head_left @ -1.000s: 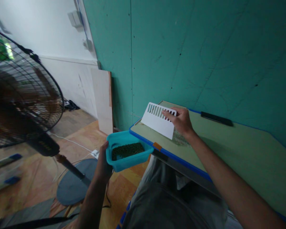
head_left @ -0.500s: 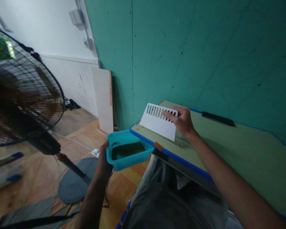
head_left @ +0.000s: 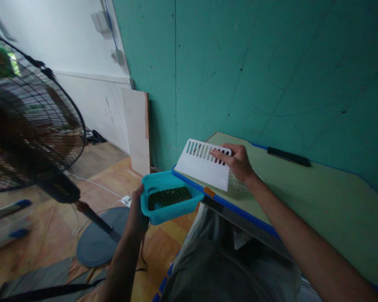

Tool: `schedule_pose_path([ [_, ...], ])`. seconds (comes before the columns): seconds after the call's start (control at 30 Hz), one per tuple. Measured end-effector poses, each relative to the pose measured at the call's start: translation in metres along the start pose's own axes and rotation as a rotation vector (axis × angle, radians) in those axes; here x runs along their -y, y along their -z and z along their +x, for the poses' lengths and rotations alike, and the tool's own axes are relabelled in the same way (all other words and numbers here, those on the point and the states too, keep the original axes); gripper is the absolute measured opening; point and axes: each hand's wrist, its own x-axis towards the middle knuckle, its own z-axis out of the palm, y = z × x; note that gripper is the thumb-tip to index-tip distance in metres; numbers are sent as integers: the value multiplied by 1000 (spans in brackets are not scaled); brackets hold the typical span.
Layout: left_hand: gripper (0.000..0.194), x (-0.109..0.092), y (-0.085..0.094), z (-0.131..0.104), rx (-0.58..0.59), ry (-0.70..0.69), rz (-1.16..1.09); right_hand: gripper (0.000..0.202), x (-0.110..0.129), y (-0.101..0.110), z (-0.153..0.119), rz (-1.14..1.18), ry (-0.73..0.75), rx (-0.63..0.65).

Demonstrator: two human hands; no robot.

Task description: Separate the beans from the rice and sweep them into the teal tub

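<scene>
A turquoise plastic tray (head_left: 168, 216) with small dark green grains (head_left: 170, 197) in it is held at its left end by my left hand (head_left: 138, 212). The tray's right end meets the blue-edged corner of the pale green board (head_left: 302, 188). My right hand (head_left: 237, 161) grips a white slotted scraper (head_left: 203, 171) by its upper right part, with the straight edge down near the board's blue rim. Some pale bits lie on the board just right of the scraper, partly behind my hand.
A black fan (head_left: 34, 126) stands at the left, over a round grey stool (head_left: 97, 239). On the board's far edge lies a black bar (head_left: 289, 157). A white panel (head_left: 135, 130) leans against the wall, and cables run across the floor.
My right hand and the white scraper have moved a little left and down, closer to the tray and the board's blue rim. My left hand and the tray have barely moved.
</scene>
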Motion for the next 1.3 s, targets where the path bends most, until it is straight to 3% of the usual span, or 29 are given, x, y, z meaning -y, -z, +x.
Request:
schedule_pose_path([
  [0.17,36,1,5,2,1,10,8,31,-6,3,5,-104,44,-228],
  [0.23,34,1,6,1,7,6,0,31,-8,7,7,-121,41,-258],
  [0.5,37,1,3,-2,18,-17,27,29,-17,23,11,-128,26,-179],
  [0.73,34,5,7,2,5,-6,8,28,-14,26,12,-31,-19,-154],
  [1.1,39,7,8,4,16,27,-5,35,-12,15,7,-98,63,-82],
  [1.3,39,8,8,5,19,31,-15,36,-13,3,6,-63,34,-48],
])
